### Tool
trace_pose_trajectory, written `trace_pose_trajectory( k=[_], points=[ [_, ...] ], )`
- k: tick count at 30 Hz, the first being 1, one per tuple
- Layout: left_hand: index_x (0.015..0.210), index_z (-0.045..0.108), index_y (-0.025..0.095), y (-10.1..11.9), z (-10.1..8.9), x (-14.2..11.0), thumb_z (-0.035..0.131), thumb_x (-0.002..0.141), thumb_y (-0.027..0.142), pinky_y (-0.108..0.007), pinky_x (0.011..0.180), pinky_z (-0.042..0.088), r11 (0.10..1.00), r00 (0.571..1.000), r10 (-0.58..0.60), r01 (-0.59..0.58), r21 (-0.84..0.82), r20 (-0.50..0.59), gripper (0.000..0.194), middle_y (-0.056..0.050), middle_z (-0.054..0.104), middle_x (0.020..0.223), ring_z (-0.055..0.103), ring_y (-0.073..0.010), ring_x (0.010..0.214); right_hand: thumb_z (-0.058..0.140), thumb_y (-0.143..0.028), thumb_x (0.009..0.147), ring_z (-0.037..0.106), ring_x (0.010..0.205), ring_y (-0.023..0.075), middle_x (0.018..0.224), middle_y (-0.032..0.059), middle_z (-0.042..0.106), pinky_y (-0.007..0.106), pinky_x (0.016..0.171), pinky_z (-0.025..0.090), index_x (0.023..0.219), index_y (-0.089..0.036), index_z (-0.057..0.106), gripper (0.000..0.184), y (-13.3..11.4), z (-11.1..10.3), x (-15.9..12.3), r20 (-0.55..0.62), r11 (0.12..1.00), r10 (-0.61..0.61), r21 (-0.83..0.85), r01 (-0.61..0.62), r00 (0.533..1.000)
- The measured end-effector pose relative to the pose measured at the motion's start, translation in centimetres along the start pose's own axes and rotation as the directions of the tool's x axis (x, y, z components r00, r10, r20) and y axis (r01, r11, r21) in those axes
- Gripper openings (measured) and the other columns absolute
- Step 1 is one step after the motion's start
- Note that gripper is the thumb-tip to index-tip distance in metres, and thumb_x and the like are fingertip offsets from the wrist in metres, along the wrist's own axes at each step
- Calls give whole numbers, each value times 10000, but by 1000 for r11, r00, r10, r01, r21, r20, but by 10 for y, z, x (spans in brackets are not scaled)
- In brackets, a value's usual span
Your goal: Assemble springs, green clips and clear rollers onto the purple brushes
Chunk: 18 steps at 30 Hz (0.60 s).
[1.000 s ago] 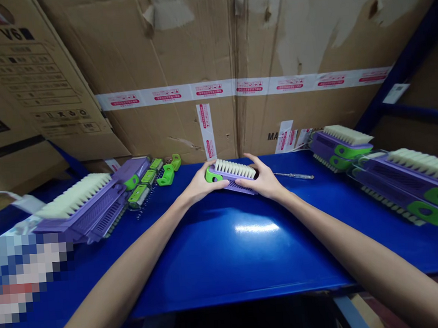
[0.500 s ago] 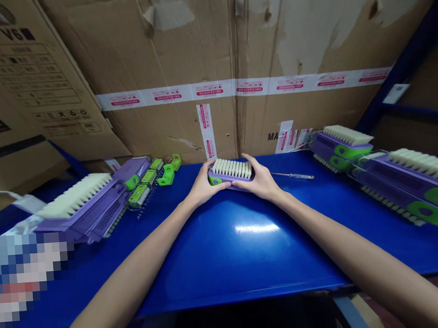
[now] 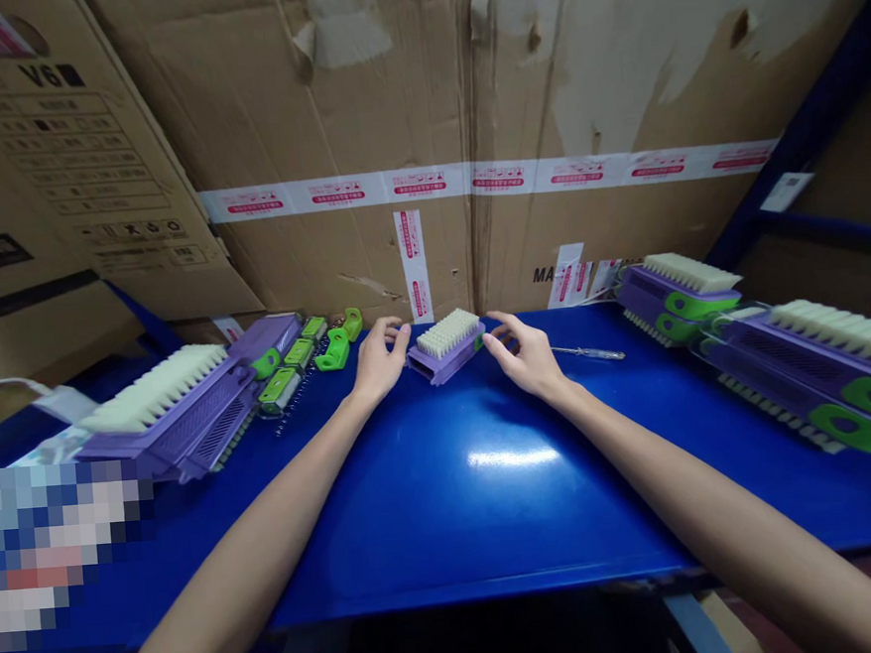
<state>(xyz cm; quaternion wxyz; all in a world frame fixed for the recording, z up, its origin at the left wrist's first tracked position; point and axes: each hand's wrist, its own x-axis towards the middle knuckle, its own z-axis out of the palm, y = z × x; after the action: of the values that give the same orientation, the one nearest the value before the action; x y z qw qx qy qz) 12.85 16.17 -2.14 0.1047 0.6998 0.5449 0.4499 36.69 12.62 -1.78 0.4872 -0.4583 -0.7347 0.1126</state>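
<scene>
A purple brush head with cream bristles on top and a green part at its right end stands on the blue table, turned at an angle. Its left end shows a dark opening. To its left, my left hand is open, fingers curved, and holds nothing. My right hand is open on the other side, its thumb tip close to the green end; whether they touch I cannot tell. Just beyond my right hand lies a screwdriver with a clear handle, its shaft pointing left.
Purple brush assemblies and green metal-pinned pieces lie at left, with loose green clips behind. More brush assemblies stand at right. Cardboard walls the back of the blue table.
Both hands have let go of the brush head and moved apart from it. The brush head has turned, so its other end now faces left. The camera view shifted slightly.
</scene>
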Motion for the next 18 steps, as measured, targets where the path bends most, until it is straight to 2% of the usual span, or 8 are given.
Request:
trace_pose_trajectory(
  k=[3, 5, 7, 9, 11, 13, 16, 18],
  points=[
    [1109, 553, 186, 13, -4, -5, 581, 785, 548, -376, 882, 459, 979, 990, 92, -110, 172, 105, 486, -86, 638, 1058, 603, -223, 979, 509, -423, 859, 624, 897, 227, 991, 102, 670, 380, 777, 522, 1243, -167, 529, 462, 7, 1, 0, -8, 992, -80, -101, 78, 997],
    [1172, 540, 181, 19, -6, -7, 675, 686, 571, -430, 937, 429, 944, 973, 133, -183, 274, 190, 638, -112, 615, 1164, 569, -277, 1082, 543, -459, 833, 564, 1078, 272, 1158, 136, 616, 453, 914, 477, 1296, -173, 486, 547, 12, 2, 0, 28, 968, -157, -194, 160, 987],
    [1210, 529, 166, 22, -7, -8, 700, 670, 542, -447, 973, 410, 932, 953, 160, -231, 278, 256, 681, -122, 602, 1219, 547, -292, 1134, 595, -525, 781, 475, 1209, 310, 1299, 162, 524, 509, 1001, 410, 1352, -173, 429, 690, 15, 1, 0, 95, 938, -202, -267, 220, 975],
    [1224, 531, 167, 23, -11, -7, 705, 685, 487, -416, 997, 406, 944, 923, 193, -267, 192, 334, 650, -107, 598, 1249, 550, -265, 1150, 645, -581, 717, 402, 1282, 340, 1377, 183, 443, 545, 1038, 363, 1397, -168, 368, 842, 16, 1, 0, 150, 922, -209, -300, 246, 966],
    [1239, 530, 181, 23, -15, -6, 719, 680, 448, -380, 1017, 401, 954, 885, 225, -285, 94, 408, 647, -86, 591, 1277, 553, -236, 1162, 672, -597, 681, 369, 1312, 358, 1409, 193, 404, 569, 1050, 338, 1423, -172, 324, 922, 17, 1, 0, 187, 922, -203, -292, 252, 961],
    [1253, 528, 185, 24, -19, -5, 722, 674, 459, -367, 1032, 394, 955, 867, 239, -292, 56, 438, 670, -83, 582, 1295, 547, -229, 1180, 664, -581, 699, 418, 1282, 353, 1385, 188, 436, 563, 1035, 360, 1432, -182, 310, 906, 18, 0, 0, 232, 938, -191, -243, 247, 954],
    [1252, 536, 181, 26, -24, -4, 615, 764, 535, -370, 1015, 408, 941, 876, 242, -316, 117, 418, 608, -89, 593, 1280, 561, -231, 1160, 640, -558, 742, 529, 1171, 319, 1280, 168, 530, 510, 988, 429, 1411, -179, 353, 821, 16, 0, -1, 279, 959, -160, -185, 216, 947],
    [1206, 570, 175, 26, -29, -3, 490, 851, 539, -376, 989, 423, 907, 889, 248, -353, 231, 385, 515, -91, 619, 1235, 577, -234, 1126, 639, -564, 742, 543, 1146, 314, 1236, 160, 552, 494, 974, 445, 1393, -174, 383, 801, 14, -1, -1, 283, 960, -140, -195, 200, 949]
  ],
)
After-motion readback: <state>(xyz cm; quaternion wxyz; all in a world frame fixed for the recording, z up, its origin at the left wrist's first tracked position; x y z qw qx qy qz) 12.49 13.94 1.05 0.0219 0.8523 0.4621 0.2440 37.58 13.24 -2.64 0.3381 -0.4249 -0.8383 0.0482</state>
